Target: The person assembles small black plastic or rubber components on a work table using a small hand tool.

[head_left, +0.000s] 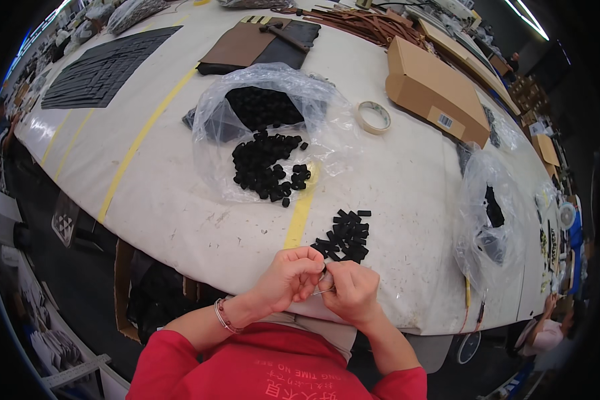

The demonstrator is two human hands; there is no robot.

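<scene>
My left hand (pixel 292 275) and my right hand (pixel 353 288) meet at the table's near edge, fingers closed in a pinch. Between the fingertips shows a bit of a small black piece (pixel 325 269), mostly hidden by them. Something thin and pale, perhaps a thread, sticks out beneath it; its kind is too small to tell. Just beyond the hands lies a loose pile of short black tube-like pieces (pixel 345 235). Farther off, a clear plastic bag (pixel 210 160) gapes toward me, and many small rounded black pieces (pixel 263 160) spill from its mouth.
A tape roll (pixel 373 117) and a cardboard box (pixel 437 93) lie beyond the bag. At right stands another clear bag (pixel 490 220). A hammer (pixel 285 37) rests on brown and black sheets (pixel 240 45); black strips (pixel 107 67) lie far left. Another person (pixel 547 330) is at far right.
</scene>
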